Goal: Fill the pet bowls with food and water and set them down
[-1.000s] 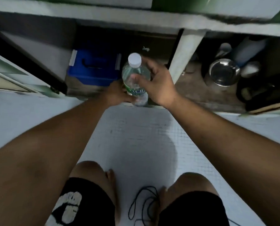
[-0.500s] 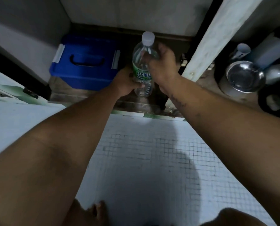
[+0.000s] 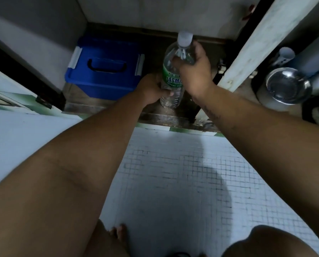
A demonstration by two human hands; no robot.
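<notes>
A clear plastic water bottle point(image 3: 170, 98) with a green label and a white cap stands upright inside the low cabinet, on its dark floor. My left hand point(image 3: 151, 88) grips its lower half from the left. My right hand point(image 3: 194, 71) wraps its upper half just under the cap. A shiny steel bowl point(image 3: 287, 86) sits in the compartment to the right, behind a white post, well apart from both hands.
A blue lidded box point(image 3: 103, 71) with a black handle stands left of the bottle. The white post point(image 3: 255, 45) divides the cabinet. Grey containers crowd the steel bowl. White small-tiled floor point(image 3: 173, 173) lies in front, with my bare knees at the bottom edge.
My head has leaned forward and down, so the cabinet looms larger. The bottle has gone deeper into the cabinet with both hands still on it.
</notes>
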